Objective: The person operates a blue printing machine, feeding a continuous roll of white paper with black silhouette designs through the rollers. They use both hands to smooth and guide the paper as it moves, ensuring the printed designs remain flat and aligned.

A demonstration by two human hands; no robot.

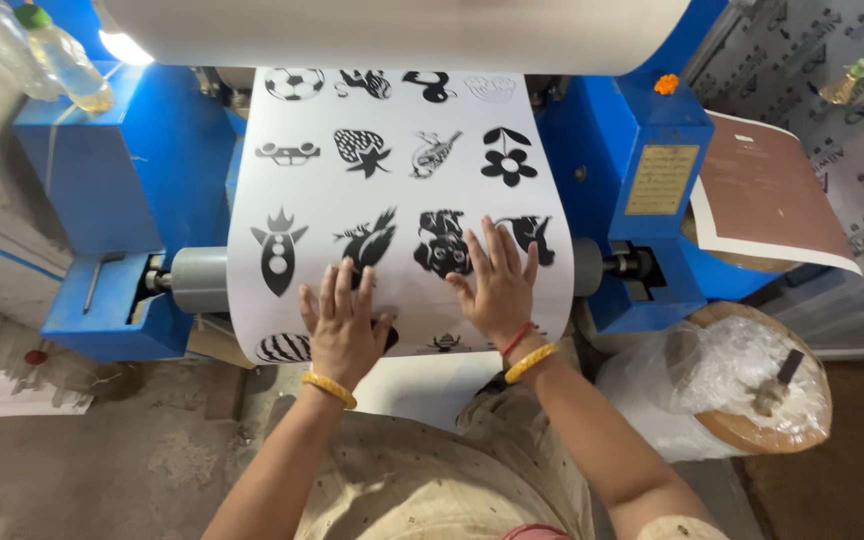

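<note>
Bright, even daylight; glare spot top left near bottle [65,55]; soft shadows; wide-angle bending at edges; sharp focus.

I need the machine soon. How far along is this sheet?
Done: the white sheet printed with black shapes already runs up the blue roller machine toward the large white roll. In hand: left hand and right hand press it flat over the grey roller. Left: its bottom edge hangs free.
</note>
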